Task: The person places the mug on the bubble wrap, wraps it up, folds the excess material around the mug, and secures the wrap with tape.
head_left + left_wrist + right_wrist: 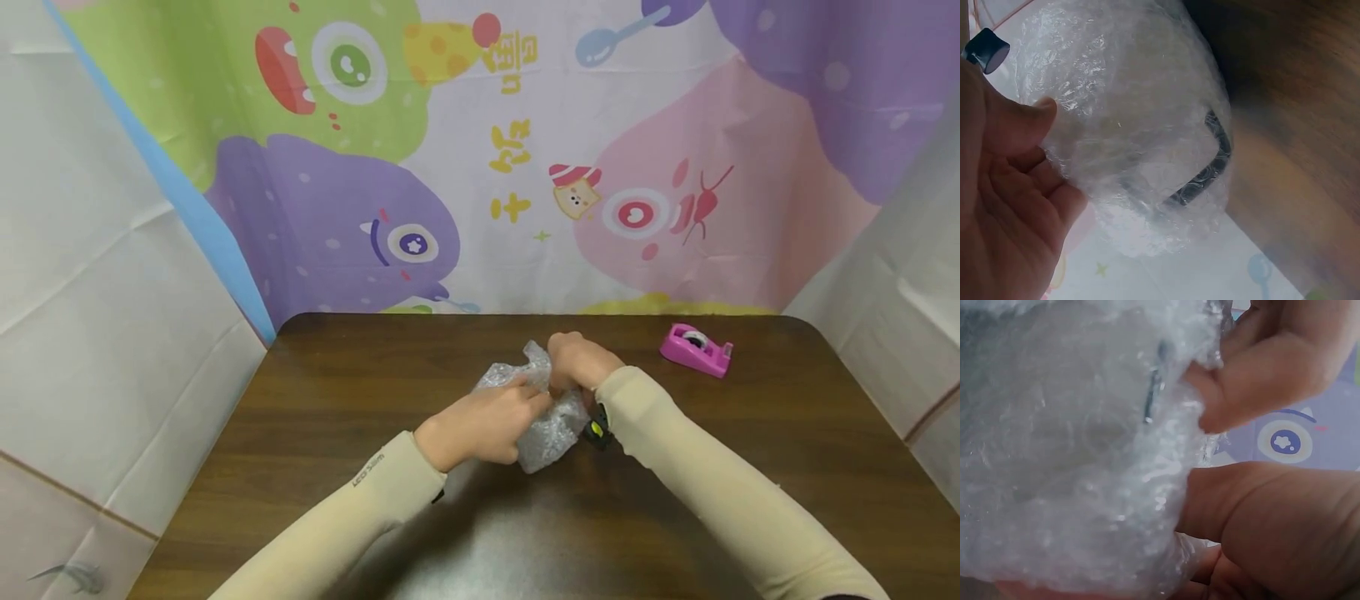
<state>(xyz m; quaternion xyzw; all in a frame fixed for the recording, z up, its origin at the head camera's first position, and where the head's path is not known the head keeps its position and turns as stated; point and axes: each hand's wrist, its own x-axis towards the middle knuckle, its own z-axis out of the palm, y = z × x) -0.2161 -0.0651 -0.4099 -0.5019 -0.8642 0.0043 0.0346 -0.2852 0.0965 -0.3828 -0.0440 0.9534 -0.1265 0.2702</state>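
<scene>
A bundle of clear bubble wrap (551, 437) is between my two hands over the middle of the table. Through the plastic a black bent strip (1210, 172) shows on the thing inside; the rest of that thing is blurred by the wrap. My left hand (487, 421) holds the bundle's left side, its thumb (1032, 122) on the wrap and fingers curled at the edge. At the far right side my right hand (581, 362) pinches the edge of the wrap, with thumb and fingertips (1210, 403) against the plastic.
A pink tape dispenser (696, 348) sits at the back right of the brown wooden table (337, 367). Beside the right wrist lies a small black and yellow-green object (597, 427), partly hidden. A cartoon-printed curtain (495, 267) hangs behind the table's back edge.
</scene>
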